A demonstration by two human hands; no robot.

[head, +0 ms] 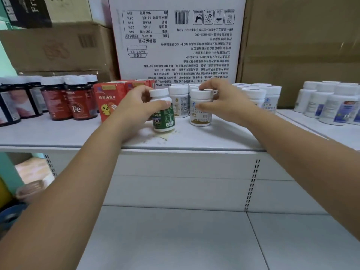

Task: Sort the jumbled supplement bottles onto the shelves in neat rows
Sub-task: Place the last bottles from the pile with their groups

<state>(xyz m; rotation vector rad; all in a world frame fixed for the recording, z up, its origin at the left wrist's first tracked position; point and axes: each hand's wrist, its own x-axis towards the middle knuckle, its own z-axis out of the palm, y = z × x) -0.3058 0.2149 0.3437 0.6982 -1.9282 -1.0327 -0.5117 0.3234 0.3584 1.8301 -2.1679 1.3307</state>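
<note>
The left fingers (140,91) are curling round the back of the green-labelled bottle (164,118), with the thumb pressing across its front just under the white cap, so the left hand (136,106) is gripping it firmly. That bottle is leaning slightly, its base down at the top shelf (58,133) over a pale stain (164,136). Whether it is resting there or just clear is hard to tell.

Just beside it, the right fingers (207,85) are lying over the cap of the gold-labelled bottle (200,115) and the thumb is pinching its side. The right hand (226,106) is holding that one upright on the shelf.

Behind and between the two, a row of white bottles (179,102) is standing, and it is running on to the right past the wrist. To the left, red boxes (109,102) with a yellow chick are sitting, then dark bottles (78,100) with red labels. A white carton (179,36) is rising at the back. Far right, more white bottles (331,106) are grouping on the neighbouring shelf.
</note>
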